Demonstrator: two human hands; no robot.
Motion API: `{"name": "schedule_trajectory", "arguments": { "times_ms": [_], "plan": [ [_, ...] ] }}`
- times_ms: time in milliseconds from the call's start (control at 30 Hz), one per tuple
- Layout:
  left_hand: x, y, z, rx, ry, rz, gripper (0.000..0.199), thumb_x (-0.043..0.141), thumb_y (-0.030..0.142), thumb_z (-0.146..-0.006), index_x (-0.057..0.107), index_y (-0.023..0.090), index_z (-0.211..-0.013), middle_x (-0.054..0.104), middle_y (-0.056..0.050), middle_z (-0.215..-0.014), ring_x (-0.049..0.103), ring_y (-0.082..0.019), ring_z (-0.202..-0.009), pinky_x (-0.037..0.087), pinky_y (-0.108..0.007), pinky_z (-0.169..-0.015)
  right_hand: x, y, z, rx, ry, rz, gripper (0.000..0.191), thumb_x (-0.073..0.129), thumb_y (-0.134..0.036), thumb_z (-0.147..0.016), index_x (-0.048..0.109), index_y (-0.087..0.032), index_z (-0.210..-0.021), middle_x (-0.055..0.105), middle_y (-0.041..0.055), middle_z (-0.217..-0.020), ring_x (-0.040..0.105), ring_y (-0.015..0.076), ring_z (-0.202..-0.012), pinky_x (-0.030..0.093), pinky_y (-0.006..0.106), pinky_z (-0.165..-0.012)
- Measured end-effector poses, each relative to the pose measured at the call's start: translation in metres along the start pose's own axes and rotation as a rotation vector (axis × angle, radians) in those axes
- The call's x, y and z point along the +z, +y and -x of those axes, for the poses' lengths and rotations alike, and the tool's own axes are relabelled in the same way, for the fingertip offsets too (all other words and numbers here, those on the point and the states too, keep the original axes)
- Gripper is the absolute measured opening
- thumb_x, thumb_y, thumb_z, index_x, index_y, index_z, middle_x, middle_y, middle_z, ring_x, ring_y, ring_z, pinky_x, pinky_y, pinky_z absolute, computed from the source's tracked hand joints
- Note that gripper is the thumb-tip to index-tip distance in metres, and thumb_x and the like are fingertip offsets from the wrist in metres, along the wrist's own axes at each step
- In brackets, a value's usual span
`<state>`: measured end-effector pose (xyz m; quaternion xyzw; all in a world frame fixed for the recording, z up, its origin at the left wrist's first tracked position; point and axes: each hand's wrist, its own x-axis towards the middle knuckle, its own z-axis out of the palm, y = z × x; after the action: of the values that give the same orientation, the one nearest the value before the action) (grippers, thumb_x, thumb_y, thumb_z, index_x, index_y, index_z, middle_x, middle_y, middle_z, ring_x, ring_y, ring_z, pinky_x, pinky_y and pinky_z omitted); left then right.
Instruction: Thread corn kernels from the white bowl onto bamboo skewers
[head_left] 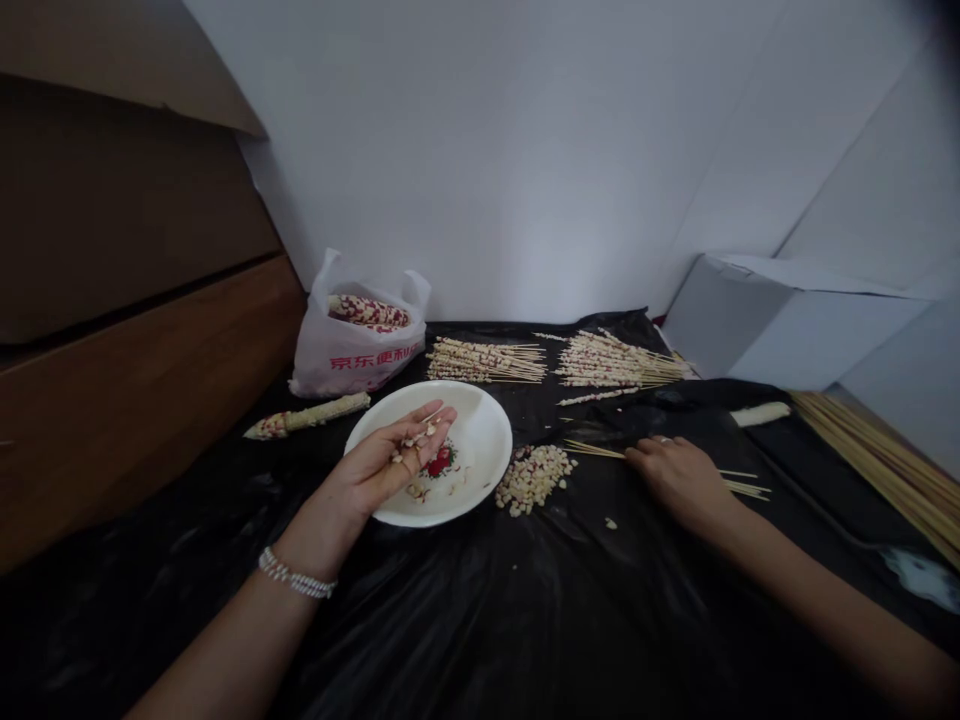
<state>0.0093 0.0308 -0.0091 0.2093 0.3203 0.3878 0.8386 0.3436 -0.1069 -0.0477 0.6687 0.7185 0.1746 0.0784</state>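
Observation:
My left hand (397, 450) is palm up over a white bowl (480, 480), its fingers slightly curled around several loose corn kernels (412, 440). A red flower pattern and a few bits show in the bowl. On the right, my right hand (679, 480) rests palm down with its fingers closed over thin bamboo skewers (596, 449), whose ends stick out on both sides. Between my hands, a pile of pale and reddish corn kernels (534, 478) lies against the bowl's right side. A partly stripped corn cob (315, 415) lies left of the bowl.
Behind the bowl stands a white plastic bag (352, 350) with speckled corn cobs. Two bundles of kernel-threaded skewers (480, 360) lie farther back on the black plastic sheet (510, 620). A white box (787, 320) and long sticks (885, 460) are at right, wooden furniture (150, 390) at left.

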Motion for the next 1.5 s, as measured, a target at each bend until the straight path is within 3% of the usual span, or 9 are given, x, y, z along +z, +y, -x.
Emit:
{"name": "schedule_trajectory", "arguments": {
  "times_ms": [100,233,333,433,500,633,933,1133,1500],
  "plan": [
    [0.002,0.0,0.0,-0.005,0.028,0.028,0.041,0.042,-0.004,-0.084,0.056,0.012,-0.119,0.069,-0.013,-0.107,0.066,-0.019,-0.099,0.055,-0.024,-0.081,-0.001,0.004,0.002,-0.003,0.022,-0.011,0.019,0.046,-0.01,-0.081,0.063,-0.019,-0.081,0.064,0.0046,-0.073,0.057,0.0183,-0.071,0.027,0.031,-0.062],
    [0.004,0.0,0.0,-0.022,0.081,0.068,0.035,0.042,0.003,-0.089,0.054,0.01,-0.121,0.07,-0.014,-0.103,0.067,-0.019,-0.096,0.057,-0.025,-0.078,-0.021,-0.003,-0.005,-0.011,0.12,-0.031,0.025,0.045,-0.009,-0.08,0.063,-0.018,-0.096,0.065,0.0056,-0.081,0.057,0.0184,-0.077,0.03,0.032,-0.068],
    [0.003,0.0,0.0,-0.043,0.072,0.049,0.034,0.042,0.007,-0.09,0.054,0.012,-0.122,0.07,-0.014,-0.102,0.067,-0.019,-0.095,0.057,-0.026,-0.077,-0.041,-0.02,-0.025,-0.005,0.234,-0.068,0.036,0.041,-0.012,-0.084,0.056,-0.015,-0.116,0.065,0.0079,-0.092,0.056,0.0185,-0.082,0.033,0.031,-0.073],
    [0.0,0.001,0.001,-0.054,-0.006,0.049,0.034,0.042,0.015,-0.091,0.052,0.007,-0.123,0.068,-0.019,-0.105,0.066,-0.022,-0.101,0.056,-0.03,-0.08,-0.066,-0.048,-0.055,-0.016,0.331,-0.125,0.046,0.034,-0.012,-0.087,0.044,-0.016,-0.132,0.064,0.0079,-0.098,0.056,0.0167,-0.08,0.033,0.028,-0.068],
    [-0.001,0.001,0.001,-0.051,-0.046,0.06,0.036,0.041,0.016,-0.092,0.052,0.005,-0.124,0.067,-0.02,-0.107,0.064,-0.024,-0.103,0.055,-0.033,-0.082,-0.085,-0.068,-0.074,-0.043,0.399,-0.25,0.045,0.033,-0.011,-0.087,0.046,-0.017,-0.13,0.063,0.0078,-0.096,0.056,0.0171,-0.081,0.033,0.028,-0.064],
    [-0.003,0.0,0.002,-0.044,-0.065,0.022,0.037,0.042,0.006,-0.087,0.053,0.006,-0.122,0.068,-0.018,-0.108,0.064,-0.023,-0.104,0.054,-0.033,-0.084,-0.108,-0.098,-0.096,-0.101,0.416,-0.315,0.033,0.035,-0.013,-0.087,0.057,-0.02,-0.111,0.063,0.0067,-0.1,0.056,0.0154,-0.081,0.033,0.026,-0.061],
    [-0.013,-0.006,-0.001,0.026,-0.064,-0.04,0.026,0.059,0.003,-0.079,0.063,0.006,-0.105,0.069,-0.016,-0.104,0.065,-0.02,-0.101,0.053,-0.026,-0.086,-0.099,-0.106,-0.098,-0.16,0.337,-0.464,0.031,0.036,-0.021,-0.09,0.057,-0.025,-0.113,0.067,0.0018,-0.094,0.061,0.0138,-0.077,0.035,0.025,-0.059],
    [-0.008,-0.006,0.004,0.056,0.017,-0.061,0.022,0.064,0.001,-0.075,0.067,0.008,-0.095,0.07,-0.009,-0.09,0.067,-0.012,-0.077,0.055,-0.02,-0.073,-0.099,-0.098,-0.097,-0.196,0.292,-0.564,0.03,0.039,-0.021,-0.089,0.059,-0.025,-0.11,0.066,0.0021,-0.096,0.06,0.0141,-0.084,0.038,0.024,-0.064],
    [-0.005,-0.007,0.001,0.155,0.11,-0.106,0.017,0.069,0.002,-0.071,0.065,0.012,-0.083,0.068,-0.005,-0.077,0.064,-0.008,-0.061,0.054,-0.014,-0.057,-0.112,-0.088,-0.091,-0.237,0.222,-0.516,0.03,0.04,-0.02,-0.087,0.064,-0.024,-0.104,0.067,0.0031,-0.083,0.058,0.0135,-0.073,0.037,0.023,-0.063]
  ]
}}
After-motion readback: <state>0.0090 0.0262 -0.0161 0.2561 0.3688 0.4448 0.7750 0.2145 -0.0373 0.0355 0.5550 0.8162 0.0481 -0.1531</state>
